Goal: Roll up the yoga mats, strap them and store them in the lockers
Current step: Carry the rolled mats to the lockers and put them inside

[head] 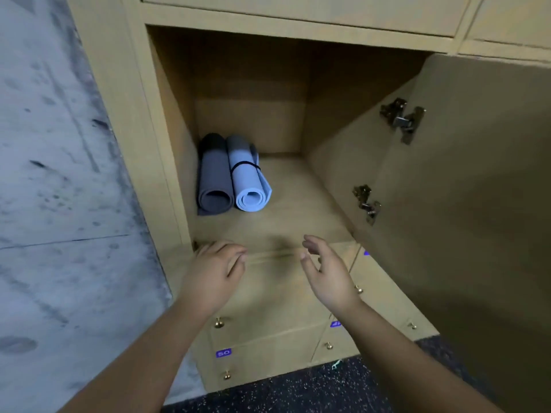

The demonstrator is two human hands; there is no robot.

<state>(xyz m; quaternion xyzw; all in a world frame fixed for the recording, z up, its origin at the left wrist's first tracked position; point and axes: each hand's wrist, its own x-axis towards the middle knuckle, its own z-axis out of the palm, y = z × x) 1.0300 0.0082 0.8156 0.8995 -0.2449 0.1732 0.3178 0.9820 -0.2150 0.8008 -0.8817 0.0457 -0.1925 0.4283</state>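
Two rolled yoga mats lie side by side at the left of an open wooden locker (283, 189). The dark grey mat (213, 177) is against the left wall. Beside it, the light blue mat (247, 180) has a black strap around its middle. Both rolled ends face me. My left hand (213, 271) hovers at the locker's front edge, fingers loosely curled and holding nothing. A little apart from it, my right hand (326, 271) is also at the front edge, fingers relaxed and empty. Neither hand touches a mat.
The locker door (477, 174) stands swung open on the right, with two metal hinges. Below are shut lockers with brass knobs (219, 323) and purple number tags. A stained grey wall (59, 174) is on the left, dark speckled floor (328, 391) below.
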